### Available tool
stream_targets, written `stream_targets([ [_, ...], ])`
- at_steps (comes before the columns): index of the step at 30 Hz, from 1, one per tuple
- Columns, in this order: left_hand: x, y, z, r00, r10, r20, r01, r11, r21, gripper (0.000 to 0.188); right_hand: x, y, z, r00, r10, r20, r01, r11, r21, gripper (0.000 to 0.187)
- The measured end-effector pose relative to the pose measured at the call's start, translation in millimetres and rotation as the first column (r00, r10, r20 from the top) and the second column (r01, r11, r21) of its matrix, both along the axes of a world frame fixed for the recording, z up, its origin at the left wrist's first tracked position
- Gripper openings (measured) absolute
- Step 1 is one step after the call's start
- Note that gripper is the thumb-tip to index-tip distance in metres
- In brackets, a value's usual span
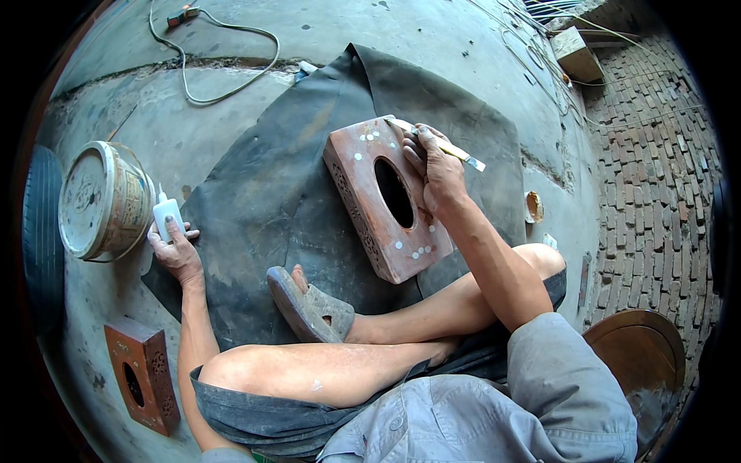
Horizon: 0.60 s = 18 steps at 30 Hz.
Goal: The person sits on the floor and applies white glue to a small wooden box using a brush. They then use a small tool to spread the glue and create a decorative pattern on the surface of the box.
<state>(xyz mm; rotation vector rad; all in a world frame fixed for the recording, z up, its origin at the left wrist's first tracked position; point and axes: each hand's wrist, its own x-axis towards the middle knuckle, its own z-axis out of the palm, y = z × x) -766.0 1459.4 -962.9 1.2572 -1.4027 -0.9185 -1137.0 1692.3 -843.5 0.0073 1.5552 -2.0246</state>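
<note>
A bucket [123, 199] stands near a tyre [44, 231], a pale cable [184, 73] beyond.

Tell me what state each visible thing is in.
Dark sheet: spread, creased
White squeeze bottle: held in left hand
Slender tool: gripped in right hand
Dotted tissue box: on sheet, opening uncovered
Second tissue box: unheld, opening uncovered
Bucket: apparently lidded
Sandal: worn
Cable: loosely looped

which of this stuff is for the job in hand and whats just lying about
Likely in use:
- oval-holed box with pale discs on top
- white squeeze bottle, in the left hand
- slim tool, in the right hand
- dark sheet under the box

Seemingly just lying about:
- lidded bucket
- cable
- tyre
</note>
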Motion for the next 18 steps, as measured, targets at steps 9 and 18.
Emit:
stream_targets([
  [9, -1, 1, 1, 1.0, -0.007, 0.013, 0.007, 1.0, 0.009, 0.044, 0, -2, 1, 1.0, 0.007, -0.015, -0.007, 1.0, 0.026, 0.023],
  [18, 5, -1, -2, 1.0, 0.002, -0.004, -0.002, 1.0, 0.006, 0.045, 4, -5, 4, 0.998, 0.023, -0.066, -0.023, 1.0, 0.007, 0.024],
])
